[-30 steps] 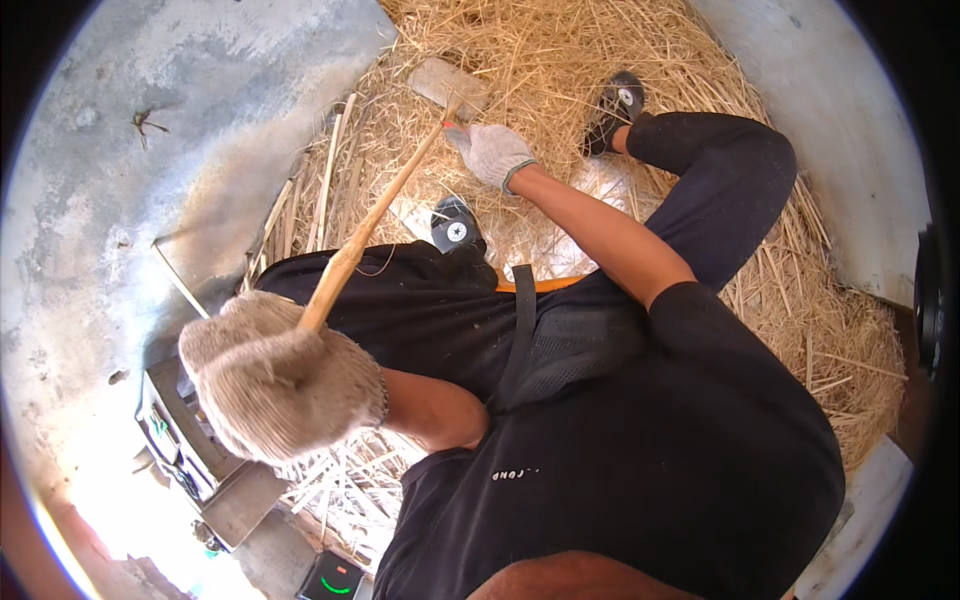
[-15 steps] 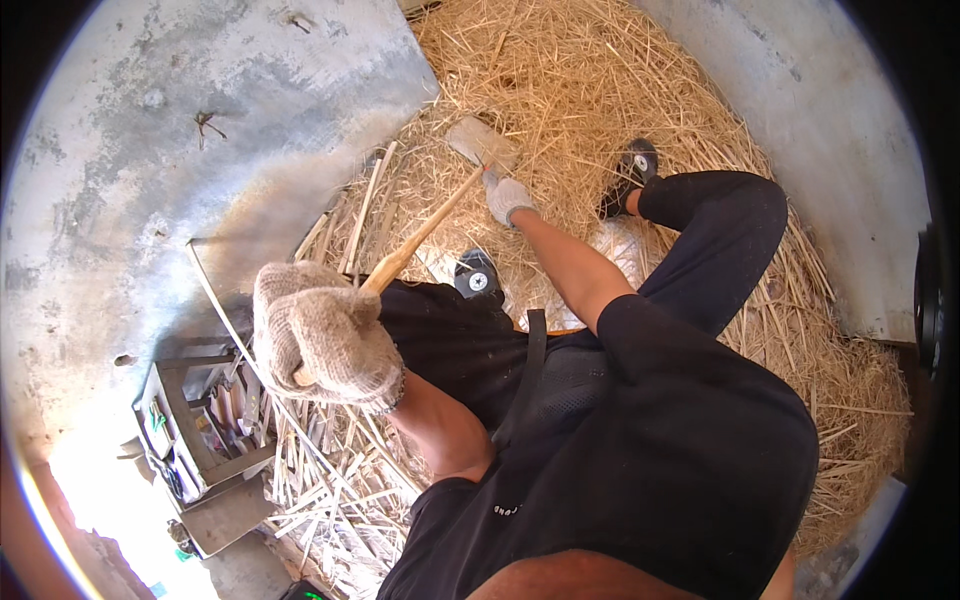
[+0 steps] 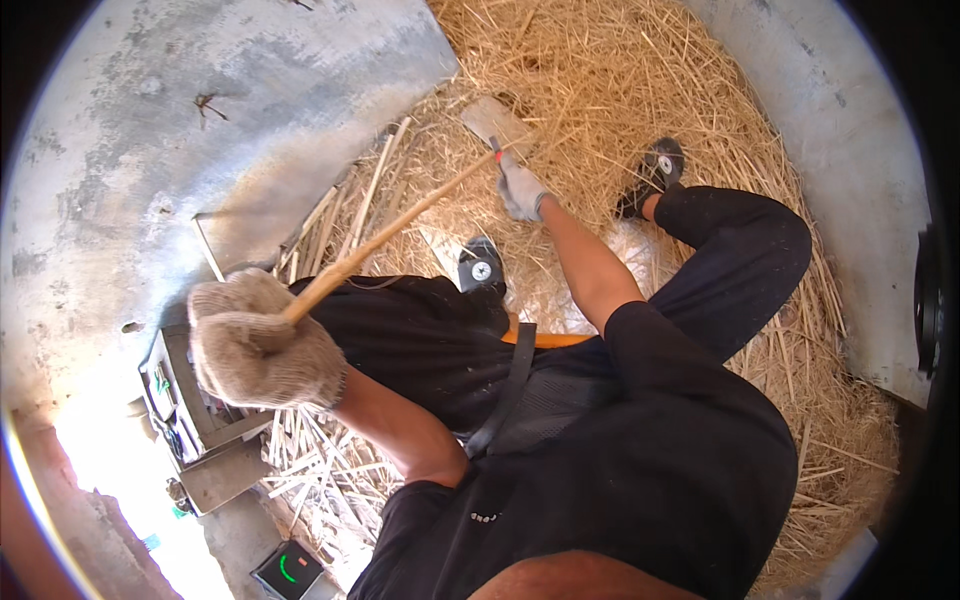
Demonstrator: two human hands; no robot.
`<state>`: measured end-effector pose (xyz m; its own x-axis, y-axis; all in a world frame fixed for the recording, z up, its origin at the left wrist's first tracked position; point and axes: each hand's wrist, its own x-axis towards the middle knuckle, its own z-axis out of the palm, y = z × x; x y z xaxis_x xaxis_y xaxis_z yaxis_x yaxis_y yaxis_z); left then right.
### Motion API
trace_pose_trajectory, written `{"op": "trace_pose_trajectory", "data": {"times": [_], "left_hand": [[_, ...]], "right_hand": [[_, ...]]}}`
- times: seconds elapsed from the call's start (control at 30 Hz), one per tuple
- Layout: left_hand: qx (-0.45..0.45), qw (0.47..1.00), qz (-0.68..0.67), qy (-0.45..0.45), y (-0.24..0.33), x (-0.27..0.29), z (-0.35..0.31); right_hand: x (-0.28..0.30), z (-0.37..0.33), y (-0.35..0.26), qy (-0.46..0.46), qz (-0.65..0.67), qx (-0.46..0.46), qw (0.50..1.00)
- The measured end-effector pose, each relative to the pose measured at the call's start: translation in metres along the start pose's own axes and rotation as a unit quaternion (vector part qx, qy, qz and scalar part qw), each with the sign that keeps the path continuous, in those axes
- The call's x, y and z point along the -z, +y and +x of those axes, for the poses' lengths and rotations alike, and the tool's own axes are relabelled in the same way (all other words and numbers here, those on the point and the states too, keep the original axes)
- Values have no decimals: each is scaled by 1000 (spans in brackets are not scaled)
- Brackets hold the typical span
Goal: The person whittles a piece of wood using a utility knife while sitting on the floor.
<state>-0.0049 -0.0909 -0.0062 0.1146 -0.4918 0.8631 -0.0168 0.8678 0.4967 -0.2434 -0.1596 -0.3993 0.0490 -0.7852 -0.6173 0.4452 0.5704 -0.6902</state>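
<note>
loose straw (image 3: pixel 600 80) covers the floor, with a mottled grey wall (image 3: pixel 110 190) rising on the left, and a long pale stick (image 3: pixel 390 235) slants across the space between 2 gloved hands. the left hand (image 3: pixel 262 340) is clenched round the stick's thick end and has swung outward, away from the lap, compared with 0.5 s ago. more of the stick now shows between the 2 hands, which suggests it has been drawn back, leaving the right hand (image 3: pixel 520 190) working close to the thin end. that right hand grasps a small tool (image 3: pixel 497 150) with a red part and a dark tip, right beside the stick's far end; whether tool and wood touch, i cannot tell. the tool also shows more plainly than it did 0.5 s ago. just past it, a flat greyish block (image 3: pixel 495 120) lies on the straw, and the 2 dark shoes (image 3: pixel 481 268) keep about the same stance. at lower left, the left glove now hides more of an open box (image 3: pixel 235 432), while a dark device (image 3: pixel 288 572) with a green arc has come more fully into view
</note>
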Motion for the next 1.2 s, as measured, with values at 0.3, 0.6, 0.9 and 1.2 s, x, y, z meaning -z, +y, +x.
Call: {"op": "trace_pose_trajectory", "data": {"times": [0.3, 0.6, 0.9, 1.2], "left_hand": [[53, 996, -66, 31, -6, 2, 6], [-29, 999, 20, -9, -3, -10, 4], [21, 902, 416, 117, -5, 7, 0], [-101, 809, 574, 76, -27, 57, -15]], "right_hand": [[10, -13, -17, 397, -217, 469, 758], [48, 3, 29, 151, -525, 21, 837], [-14, -64, -17, 204, -511, 42, 834], [-74, -103, -65, 283, -429, 346, 785]]}}
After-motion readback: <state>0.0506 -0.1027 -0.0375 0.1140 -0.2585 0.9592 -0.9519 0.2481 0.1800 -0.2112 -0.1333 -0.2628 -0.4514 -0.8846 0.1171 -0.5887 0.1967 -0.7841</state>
